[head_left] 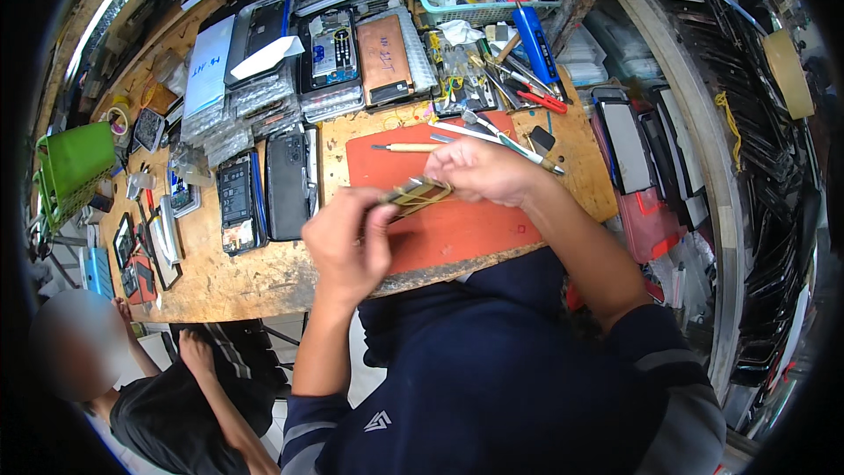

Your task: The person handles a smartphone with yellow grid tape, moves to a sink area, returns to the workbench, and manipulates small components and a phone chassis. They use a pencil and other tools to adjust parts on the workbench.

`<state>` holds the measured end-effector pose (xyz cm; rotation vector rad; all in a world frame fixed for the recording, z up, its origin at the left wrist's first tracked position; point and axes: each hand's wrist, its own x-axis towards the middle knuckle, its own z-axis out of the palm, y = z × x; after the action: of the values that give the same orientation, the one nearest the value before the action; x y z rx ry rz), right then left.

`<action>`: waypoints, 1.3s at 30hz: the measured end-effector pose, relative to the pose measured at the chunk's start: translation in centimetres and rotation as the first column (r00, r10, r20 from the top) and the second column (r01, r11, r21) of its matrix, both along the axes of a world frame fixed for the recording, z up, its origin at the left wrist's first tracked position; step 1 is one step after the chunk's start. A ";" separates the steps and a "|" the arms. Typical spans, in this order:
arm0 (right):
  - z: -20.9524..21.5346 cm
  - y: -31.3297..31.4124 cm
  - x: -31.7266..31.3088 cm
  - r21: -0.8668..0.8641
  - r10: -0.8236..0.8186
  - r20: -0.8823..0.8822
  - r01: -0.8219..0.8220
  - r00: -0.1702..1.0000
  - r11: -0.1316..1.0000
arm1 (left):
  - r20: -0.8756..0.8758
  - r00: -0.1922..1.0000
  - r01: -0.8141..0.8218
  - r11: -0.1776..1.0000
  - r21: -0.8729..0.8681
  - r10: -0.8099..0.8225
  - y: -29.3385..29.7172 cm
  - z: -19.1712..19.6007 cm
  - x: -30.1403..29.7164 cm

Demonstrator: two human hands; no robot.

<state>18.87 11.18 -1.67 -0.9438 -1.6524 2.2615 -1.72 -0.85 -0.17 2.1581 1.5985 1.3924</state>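
Observation:
Both my hands are closed on a thin, flat phone [406,190] tilted nearly edge-on above an orange-red work mat [457,242]. Yellowish rubber bands [425,200] wrap around the phone. My left hand [345,242] grips its left end between thumb and fingers. At the opposite end, my right hand [482,172] pinches with its fingertips. Whether those fingertips press the bands or the phone's edge cannot be told. A wooden-handled tool [406,148] lies on the mat just beyond the phone, and a white pen-like tool [519,148] lies beyond my right hand.
Opened phones [237,198] lie left of the mat, with stacked phone parts [330,53] behind. Red-handled pliers [541,101], a blue tool [533,44] and a green basket [483,13] stand at the back. Another person [189,405] sits lower left. Shelved phone parts [747,149] line the right.

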 end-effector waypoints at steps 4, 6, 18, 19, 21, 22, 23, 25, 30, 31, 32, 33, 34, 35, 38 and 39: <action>0.6 0.1 2.9 0.041 0.350 -0.069 -0.348 0.934 0.937 | 0.719 0.666 -0.056 0.974 -0.219 0.200 0.3 0.1 -3.4; 1.5 -0.4 2.2 0.766 0.178 0.172 -0.245 0.969 0.595 | 0.707 0.672 -0.081 0.971 -0.226 0.221 1.0 -0.5 -4.1; 2.4 -1.3 -1.6 0.859 0.226 0.170 -0.257 0.959 0.444 | 0.792 0.610 0.672 0.531 -0.517 -0.001 2.3 -1.5 -4.6; 1.9 -0.6 -1.7 0.737 0.321 0.134 -0.311 0.938 0.600 | 0.803 0.595 0.717 0.464 -0.520 -0.020 2.0 -1.3 -4.4; 1.3 0.6 -1.5 0.225 0.284 -0.079 -0.260 0.956 0.939 | 0.771 0.636 0.642 0.558 -0.525 -0.006 1.8 -1.1 -3.7; 1.4 0.9 -0.6 0.413 0.155 -0.166 -0.074 0.974 0.908 | 0.760 0.650 0.594 0.624 -0.507 0.000 1.8 -1.0 -3.4; 1.3 0.9 -0.5 0.187 -0.133 -0.257 0.184 0.957 0.965 | 0.761 0.649 0.548 0.685 -0.480 0.015 1.9 -0.9 -3.2; 1.7 0.6 0.3 0.210 -0.249 -0.192 0.287 0.949 0.935 | 0.669 0.737 0.371 0.772 -0.517 0.093 2.0 -0.7 -2.8; 1.4 -3.1 -0.3 0.455 -0.143 -0.282 0.264 0.949 0.851 | 0.600 0.781 0.178 0.860 -0.479 0.172 2.5 -0.9 -1.4; 1.2 -3.4 -0.4 0.436 -0.163 -0.294 0.284 0.942 0.854 | 0.607 0.778 0.180 0.867 -0.465 0.164 2.5 -1.1 -1.2; 1.1 -3.4 -0.1 0.505 -0.174 -0.210 0.259 0.962 0.824 | 0.615 0.760 0.167 0.852 -0.496 0.209 2.5 -1.4 -0.9; 1.1 -3.3 0.4 0.536 -0.182 -0.079 0.195 0.980 0.821 | 0.606 0.767 0.148 0.862 -0.486 0.210 2.3 -1.5 -0.7; 0.9 -3.1 0.5 0.568 -0.159 -0.127 0.203 0.979 0.798 | 0.592 0.779 0.146 0.858 -0.493 0.207 2.1 -1.7 -0.6; 0.8 -3.0 0.7 0.579 -0.149 -0.133 0.199 0.980 0.791 | 0.589 0.781 0.145 0.857 -0.495 0.208 2.0 -1.9 -0.6; 0.5 -2.9 1.2 0.555 -0.137 -0.082 0.160 0.987 0.816 | 0.580 0.789 0.121 0.873 -0.472 0.203 1.9 -2.3 -0.5; 0.4 -3.1 1.2 0.500 -0.140 -0.094 0.168 0.986 0.849 | 0.599 0.774 0.142 0.864 -0.482 0.207 1.8 -2.4 -0.6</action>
<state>20.03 8.13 -1.23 -0.8315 -1.9260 1.6003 -2.35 0.99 -2.53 1.1748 1.4884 1.3094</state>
